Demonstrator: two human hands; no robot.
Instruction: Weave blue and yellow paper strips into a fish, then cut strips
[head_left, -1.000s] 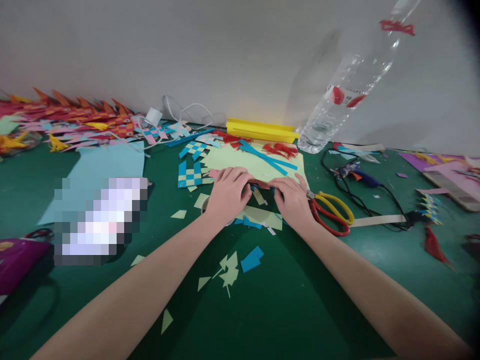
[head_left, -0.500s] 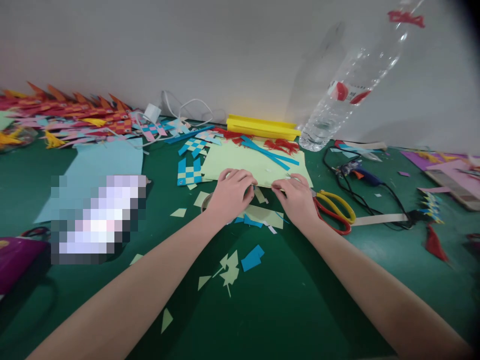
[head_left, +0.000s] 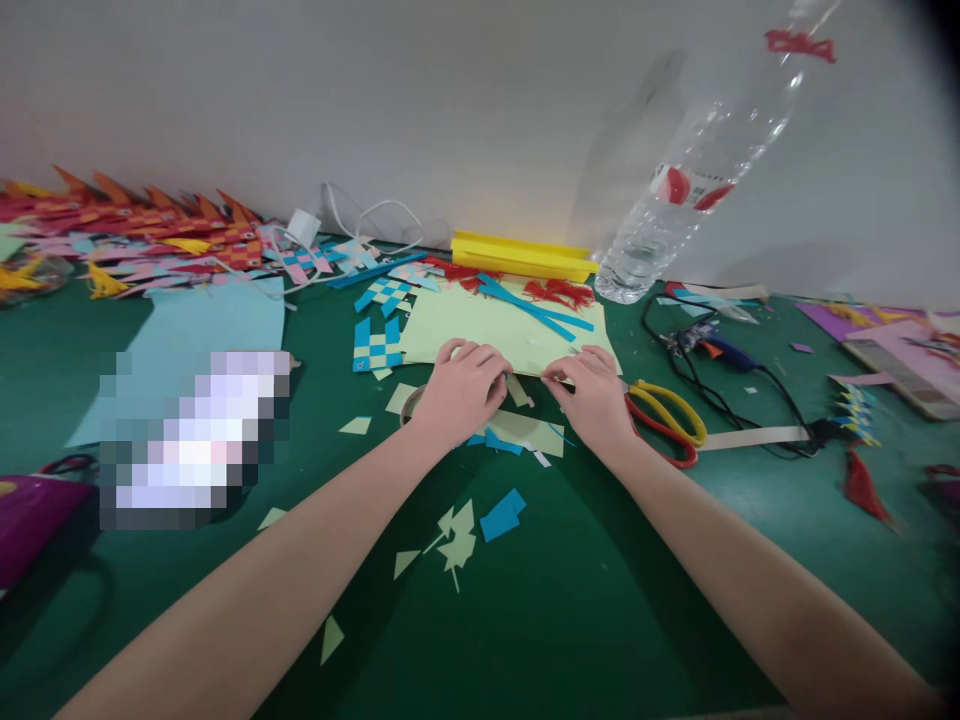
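Note:
My left hand (head_left: 459,392) and my right hand (head_left: 594,397) lie side by side on the green table (head_left: 585,600). Both sets of fingers are curled and pinch the near edge of a pale green paper sheet (head_left: 480,325). A narrow pale strip (head_left: 517,390) shows in the gap between the hands. Whatever else sits under the fingers is hidden. A tape roll (head_left: 409,402) peeks out beside my left wrist. Scissors with yellow and red handles (head_left: 667,425) lie just right of my right hand.
Blue strips (head_left: 536,310) and red tassels (head_left: 562,292) lie on the sheet's far side, a yellow strip stack (head_left: 517,258) and a clear bottle (head_left: 675,190) behind. Woven blue squares (head_left: 379,345) sit left, a glue gun (head_left: 712,348) with cable right, paper scraps (head_left: 457,540) near me.
Both hands slid forward from the loose scraps onto the sheet's near edge. The small blue piece seen between the fingers a second ago is out of sight.

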